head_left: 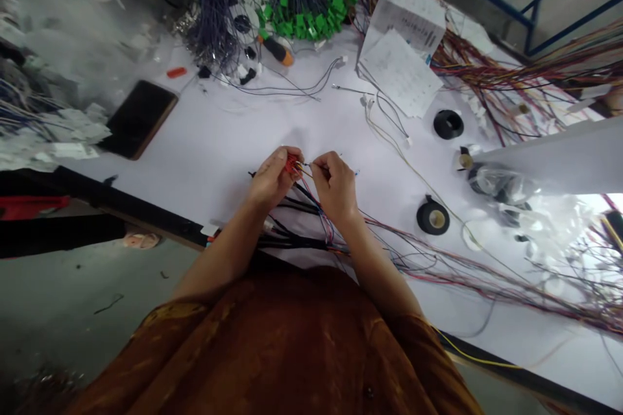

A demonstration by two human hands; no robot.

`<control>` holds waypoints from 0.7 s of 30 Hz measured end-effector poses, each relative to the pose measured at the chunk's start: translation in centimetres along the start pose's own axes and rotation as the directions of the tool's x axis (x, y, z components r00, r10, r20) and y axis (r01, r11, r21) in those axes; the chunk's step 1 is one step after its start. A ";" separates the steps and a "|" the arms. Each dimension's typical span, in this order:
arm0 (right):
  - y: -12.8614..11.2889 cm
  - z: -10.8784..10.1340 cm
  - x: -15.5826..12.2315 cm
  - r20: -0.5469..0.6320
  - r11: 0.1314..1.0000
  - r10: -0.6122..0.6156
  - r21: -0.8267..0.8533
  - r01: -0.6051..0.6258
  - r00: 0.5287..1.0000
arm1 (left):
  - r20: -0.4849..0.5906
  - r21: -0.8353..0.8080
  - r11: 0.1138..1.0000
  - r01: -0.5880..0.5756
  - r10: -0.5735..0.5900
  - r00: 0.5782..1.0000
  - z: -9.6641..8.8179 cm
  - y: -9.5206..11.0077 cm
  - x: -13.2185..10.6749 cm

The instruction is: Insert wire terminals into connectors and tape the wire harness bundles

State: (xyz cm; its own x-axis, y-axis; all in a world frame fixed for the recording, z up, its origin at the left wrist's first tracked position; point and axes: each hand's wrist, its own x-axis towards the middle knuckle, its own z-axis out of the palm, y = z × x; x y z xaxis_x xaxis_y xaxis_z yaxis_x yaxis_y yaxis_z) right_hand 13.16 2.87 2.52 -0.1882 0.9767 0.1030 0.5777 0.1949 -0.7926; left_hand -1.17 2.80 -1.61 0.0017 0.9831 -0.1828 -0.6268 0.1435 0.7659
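A small red connector (pixel 293 165) is gripped tightly between the fingers (pixel 277 164) of the left hand (pixel 268 180), held above a white table (pixel 204 136). A thin wire (pixel 305 166) is pinched narrowly in the fingertips (pixel 315 166) of the right hand (pixel 335 189), with its tip just beside the connector. A wire bundle (pixel 292 241) runs beneath both hands, near a roll of black tape (pixel 433 216). Printed papers (pixel 402 71) lie well apart; their writing is too small to be read.
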 end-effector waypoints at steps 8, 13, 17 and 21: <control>0.1 -0.5 -0.5 0.090 0.998 0.060 -0.013 -0.059 0.994 | 0.029 0.050 0.996 -0.075 0.074 0.997 -0.1 0.1 -0.3; 0.2 -0.6 -0.6 0.096 0.994 0.082 0.059 -0.088 0.992 | 0.037 0.106 0.991 -0.081 0.077 0.996 0.0 0.2 -0.4; 0.0 -0.3 -0.5 0.087 0.991 0.078 0.098 -0.087 0.993 | 0.028 0.152 0.984 -0.093 0.090 0.996 0.2 0.0 -0.4; -0.1 0.1 -0.7 0.037 0.993 0.063 0.095 -0.067 0.997 | 0.037 0.200 0.972 -0.120 0.115 0.993 -0.2 -0.4 -0.5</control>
State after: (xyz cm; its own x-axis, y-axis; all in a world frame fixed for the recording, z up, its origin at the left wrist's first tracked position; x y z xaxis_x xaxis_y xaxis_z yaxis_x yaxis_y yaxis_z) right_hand 13.19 2.19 2.48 -0.1805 0.9831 0.0304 0.5113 0.1202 -0.8510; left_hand -1.10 2.24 -1.97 -0.0415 0.9966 -0.0705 -0.4534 0.0441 0.8902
